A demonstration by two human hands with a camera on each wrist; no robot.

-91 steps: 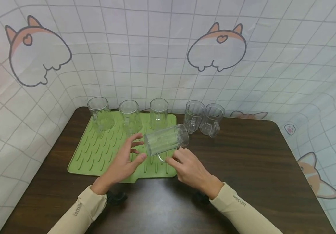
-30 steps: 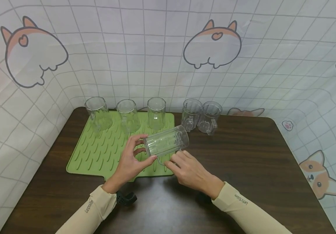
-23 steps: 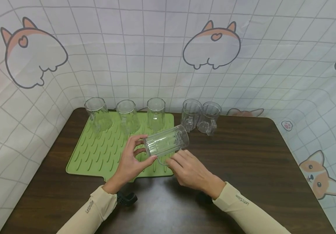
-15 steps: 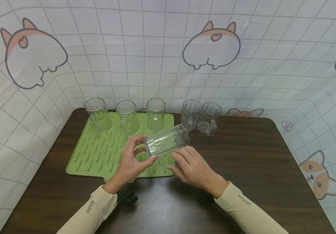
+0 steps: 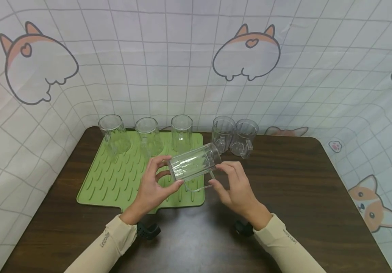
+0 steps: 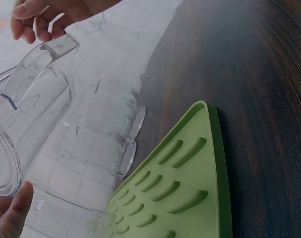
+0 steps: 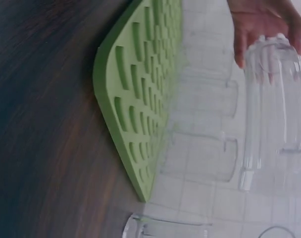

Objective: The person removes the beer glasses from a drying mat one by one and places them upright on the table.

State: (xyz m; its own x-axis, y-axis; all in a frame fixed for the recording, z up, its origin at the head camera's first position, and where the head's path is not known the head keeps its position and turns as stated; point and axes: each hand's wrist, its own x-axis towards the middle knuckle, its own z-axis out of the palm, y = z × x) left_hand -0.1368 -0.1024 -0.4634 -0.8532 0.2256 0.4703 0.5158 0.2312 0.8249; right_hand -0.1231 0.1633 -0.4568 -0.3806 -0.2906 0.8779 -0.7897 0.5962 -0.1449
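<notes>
A clear glass mug (image 5: 194, 163) lies tilted sideways in the air over the right part of the green mat. My left hand (image 5: 153, 187) grips its left end, thumb below and fingers above. The mug's handle (image 5: 197, 189) points down toward me. My right hand (image 5: 238, 189) is at the other end, with its fingertips right by the rim and its thumb near the handle. In the left wrist view, the right hand (image 6: 59, 17) shows relaxed fingers just beyond the handle. The left hand (image 7: 267, 25) cups the mug's far end in the right wrist view.
Three glass mugs (image 5: 181, 132) stand in a row along the back of the green ridged mat (image 5: 114, 182). Two more mugs (image 5: 245, 138) stand close together on the dark wooden table (image 5: 284, 182), right of the mat. A patterned cloth (image 5: 148, 57) hangs behind.
My left hand has closed onto the mug's left end. My right hand has let go of the handle and moved right and up toward the rim. The mug has barely moved.
</notes>
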